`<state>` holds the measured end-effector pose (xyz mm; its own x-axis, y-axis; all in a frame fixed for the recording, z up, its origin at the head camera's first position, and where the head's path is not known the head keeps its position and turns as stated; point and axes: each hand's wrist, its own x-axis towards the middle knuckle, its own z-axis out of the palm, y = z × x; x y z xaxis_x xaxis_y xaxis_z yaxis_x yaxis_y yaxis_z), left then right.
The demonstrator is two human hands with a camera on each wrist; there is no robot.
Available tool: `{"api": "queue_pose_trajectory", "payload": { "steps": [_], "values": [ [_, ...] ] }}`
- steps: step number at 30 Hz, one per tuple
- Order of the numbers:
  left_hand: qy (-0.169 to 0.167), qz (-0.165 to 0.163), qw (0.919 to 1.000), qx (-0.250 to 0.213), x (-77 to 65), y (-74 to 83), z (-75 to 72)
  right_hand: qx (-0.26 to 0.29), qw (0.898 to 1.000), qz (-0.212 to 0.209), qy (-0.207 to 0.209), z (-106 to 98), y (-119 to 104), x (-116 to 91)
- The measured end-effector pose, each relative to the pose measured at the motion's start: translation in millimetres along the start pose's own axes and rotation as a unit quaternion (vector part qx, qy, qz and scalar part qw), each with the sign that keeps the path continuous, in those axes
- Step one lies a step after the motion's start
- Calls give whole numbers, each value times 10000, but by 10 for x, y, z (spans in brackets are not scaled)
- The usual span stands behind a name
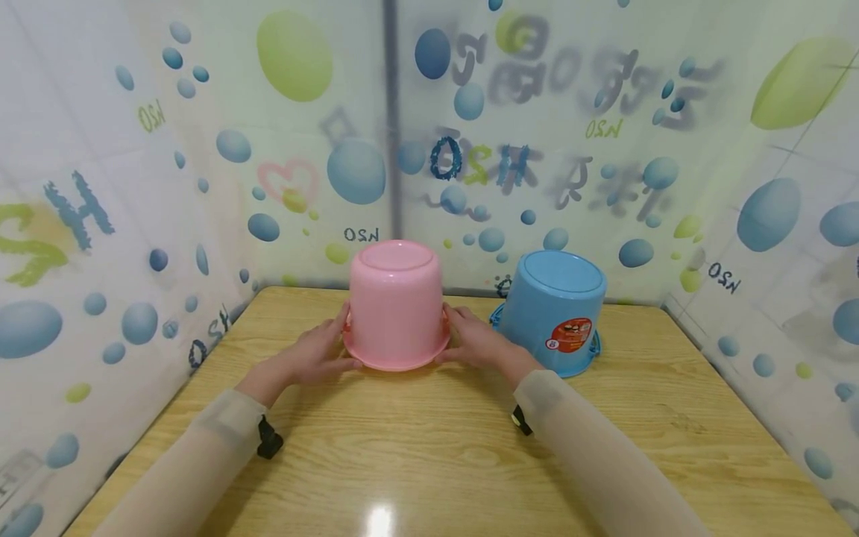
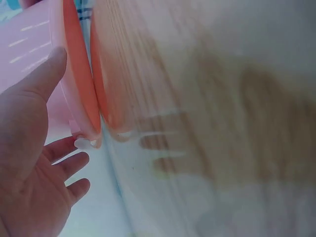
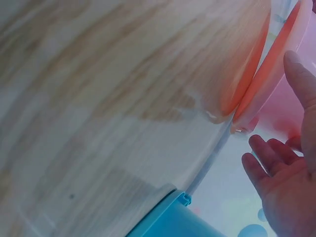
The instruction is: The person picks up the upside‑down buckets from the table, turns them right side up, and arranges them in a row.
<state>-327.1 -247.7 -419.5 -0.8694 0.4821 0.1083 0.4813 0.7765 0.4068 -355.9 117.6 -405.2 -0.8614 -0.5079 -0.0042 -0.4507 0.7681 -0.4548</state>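
Note:
A pink bucket (image 1: 396, 309) is upside down near the table's back edge, its wider rim at the bottom. My left hand (image 1: 318, 349) holds its left side. My right hand (image 1: 479, 341) holds the right side. In the left wrist view the left thumb (image 2: 55, 74) lies along the bucket's wall by the rim, with fingers spread near the handle joint. The right thumb (image 3: 296, 74) presses the other side. Both wrist views show the orange inside (image 2: 81, 64) above its reflection, so part of the rim appears raised off the table.
A blue bucket (image 1: 552, 309) stands upside down to the right, close to my right forearm, with a red label and a blue handle at its rim. The wooden table (image 1: 403, 447) is glossy. Patterned curtains (image 1: 302, 127) enclose its back and both sides.

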Motion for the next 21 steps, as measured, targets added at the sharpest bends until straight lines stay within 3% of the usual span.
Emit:
{"api": "queue_pose_trajectory", "payload": {
  "steps": [9, 16, 21],
  "values": [
    [207, 157, 9997, 0, -36, -16, -12, 374, 9990, 152, 199, 26, -8, -27],
    [197, -9, 9995, -247, -56, -49, -37, 816, 9961, 130, 322, 20, 12, -56],
    [196, 99, 9990, -379, -79, -58, -68, 1077, 9935, 76, 353, 23, 40, -57]
  ]
}}
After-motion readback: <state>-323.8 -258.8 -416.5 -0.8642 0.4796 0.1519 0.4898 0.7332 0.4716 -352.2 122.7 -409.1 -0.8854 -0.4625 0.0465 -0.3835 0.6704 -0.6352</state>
